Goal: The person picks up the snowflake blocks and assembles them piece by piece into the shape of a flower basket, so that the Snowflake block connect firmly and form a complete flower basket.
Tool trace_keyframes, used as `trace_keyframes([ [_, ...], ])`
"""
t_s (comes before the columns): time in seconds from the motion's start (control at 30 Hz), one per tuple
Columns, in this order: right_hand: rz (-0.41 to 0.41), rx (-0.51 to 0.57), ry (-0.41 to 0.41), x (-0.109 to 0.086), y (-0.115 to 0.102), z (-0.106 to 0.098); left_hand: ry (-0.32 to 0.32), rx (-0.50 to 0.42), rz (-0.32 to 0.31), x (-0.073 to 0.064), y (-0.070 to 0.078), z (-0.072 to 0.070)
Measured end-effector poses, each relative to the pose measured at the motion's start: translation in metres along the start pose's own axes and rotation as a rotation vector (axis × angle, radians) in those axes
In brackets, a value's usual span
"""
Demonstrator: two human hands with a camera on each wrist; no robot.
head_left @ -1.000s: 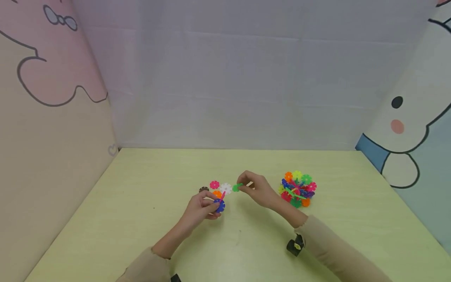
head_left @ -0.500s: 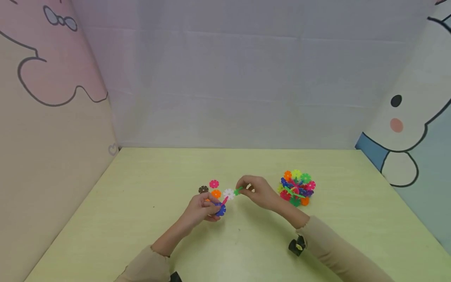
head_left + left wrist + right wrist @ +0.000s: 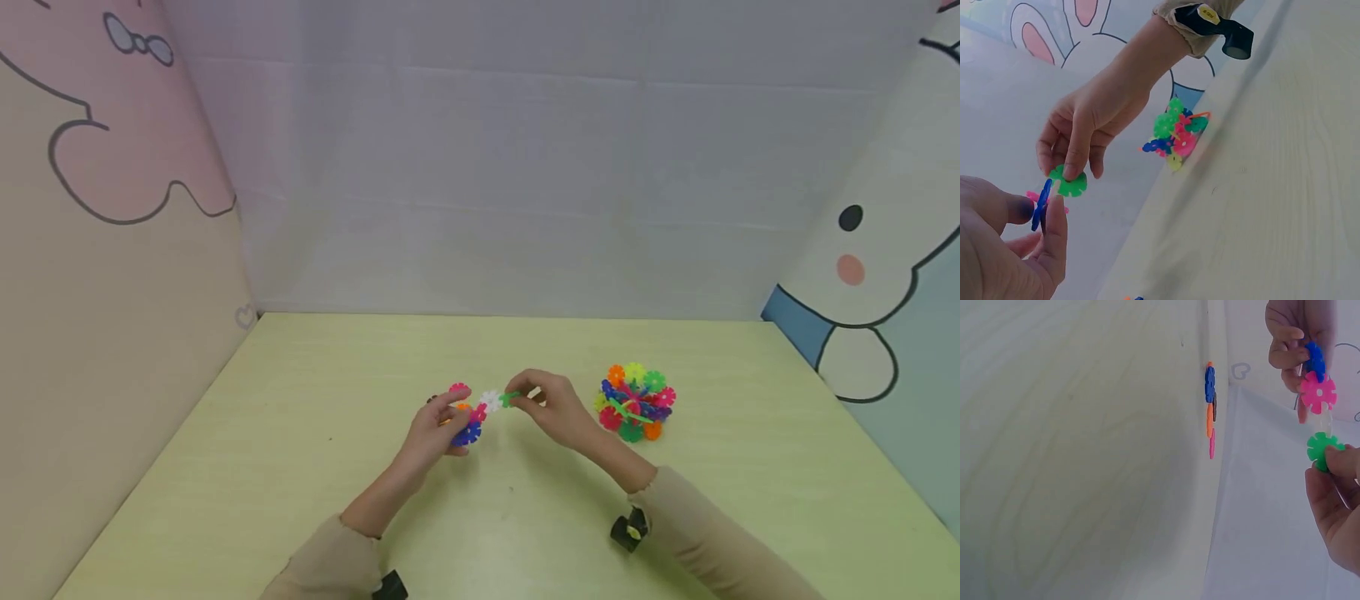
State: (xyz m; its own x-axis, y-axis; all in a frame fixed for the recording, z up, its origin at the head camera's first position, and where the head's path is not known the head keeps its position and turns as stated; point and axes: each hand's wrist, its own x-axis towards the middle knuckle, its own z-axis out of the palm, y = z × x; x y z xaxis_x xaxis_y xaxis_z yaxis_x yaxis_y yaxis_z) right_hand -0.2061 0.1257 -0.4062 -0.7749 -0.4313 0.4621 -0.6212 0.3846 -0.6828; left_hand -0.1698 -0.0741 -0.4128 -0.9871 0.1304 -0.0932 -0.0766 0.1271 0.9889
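Four-coloured notched flower discs form a short chain between my hands, held above the table. My left hand (image 3: 433, 427) pinches the blue disc (image 3: 470, 434) between thumb and fingers. To it joins a pink disc (image 3: 1319, 392), seen nearly face-on in the right wrist view. Beyond the pink comes a white disc (image 3: 491, 401), edge-on and pale in the right wrist view. At the chain's other end, my right hand (image 3: 557, 408) grips the green disc (image 3: 1071, 181) with thumb and fingertips.
A cluster of many-coloured joined discs (image 3: 634, 402) stands on the table (image 3: 712, 475) to the right. Loose discs lie behind my left hand, among them blue (image 3: 1210, 384), orange (image 3: 1209, 420) and pink (image 3: 1212, 444). Walls rise behind and at both sides.
My left hand has shifted slightly up and turned, so the pink disc shows broader and the loose discs are more covered. The white disc now sits close against the pink one.
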Motion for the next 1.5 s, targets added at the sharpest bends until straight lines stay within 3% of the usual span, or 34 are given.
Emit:
trace_keyframes([
  [0.17, -0.016, -0.005, -0.013, -0.001, -0.001, 0.002, -0.031, 0.047, 0.023, 0.005, 0.002, 0.007],
  [0.37, -0.041, 0.013, -0.014, -0.003, -0.004, -0.002, 0.018, 0.078, 0.055, 0.007, 0.004, 0.008],
  [0.53, -0.166, 0.024, -0.008, -0.004, -0.017, -0.007, 0.053, 0.064, 0.044, 0.004, 0.008, 0.010],
  [0.73, -0.311, -0.007, 0.029, -0.006, -0.014, -0.003, 0.088, 0.080, 0.084, -0.004, 0.016, 0.014],
  [0.83, -0.260, 0.004, 0.013, -0.005, -0.012, -0.002, 0.084, 0.068, 0.076, -0.004, 0.016, 0.012],
  [0.93, -0.166, 0.014, -0.064, 0.001, -0.013, -0.001, 0.077, 0.045, 0.054, -0.001, 0.014, 0.003],
  [1.17, 0.063, 0.002, -0.266, 0.026, 0.004, 0.009, 0.170, 0.086, -0.022, 0.010, 0.006, -0.038],
  [1.33, 0.177, -0.046, -0.279, 0.048, 0.023, 0.026, 0.212, 0.126, -0.070, 0.009, 0.003, -0.063],
  [1.5, 0.285, -0.028, -0.268, 0.066, 0.039, 0.044, 0.213, 0.133, -0.102, 0.008, 0.001, -0.071],
])
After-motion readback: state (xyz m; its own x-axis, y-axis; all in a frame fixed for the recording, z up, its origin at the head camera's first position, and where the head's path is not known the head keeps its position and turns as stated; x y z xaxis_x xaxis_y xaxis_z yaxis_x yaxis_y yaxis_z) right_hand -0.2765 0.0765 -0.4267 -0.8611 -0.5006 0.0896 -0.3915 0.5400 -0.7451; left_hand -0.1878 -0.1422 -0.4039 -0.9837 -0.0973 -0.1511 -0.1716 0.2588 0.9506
